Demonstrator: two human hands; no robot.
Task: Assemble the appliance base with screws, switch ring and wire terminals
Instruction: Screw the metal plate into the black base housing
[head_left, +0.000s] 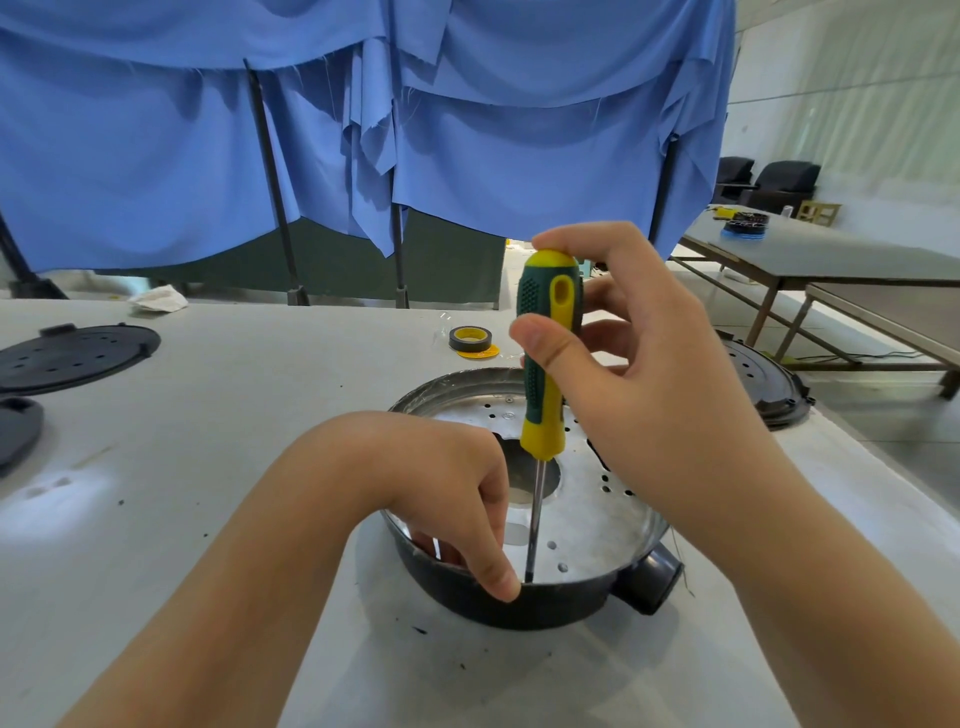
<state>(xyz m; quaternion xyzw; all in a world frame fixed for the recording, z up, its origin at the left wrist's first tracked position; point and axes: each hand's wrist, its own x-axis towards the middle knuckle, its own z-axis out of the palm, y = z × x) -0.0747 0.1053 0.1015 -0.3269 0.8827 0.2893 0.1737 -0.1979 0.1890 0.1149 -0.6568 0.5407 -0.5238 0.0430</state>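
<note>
Between the hands stands a screwdriver (546, 358), upright: the right hand (623, 358) grips its handle to turn it, while the left hand (447, 493) pinches the shaft low, probably steadying the tip on a screw inside the appliance base (550, 605) on the worktop (234, 415).

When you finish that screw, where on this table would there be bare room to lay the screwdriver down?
Bare table lies between the perforated black lid at far left and the appliance base. Another patch lies near the front edge, between both forearms. It is crowded right of the base, beside the tape roll and second black lid.
</note>
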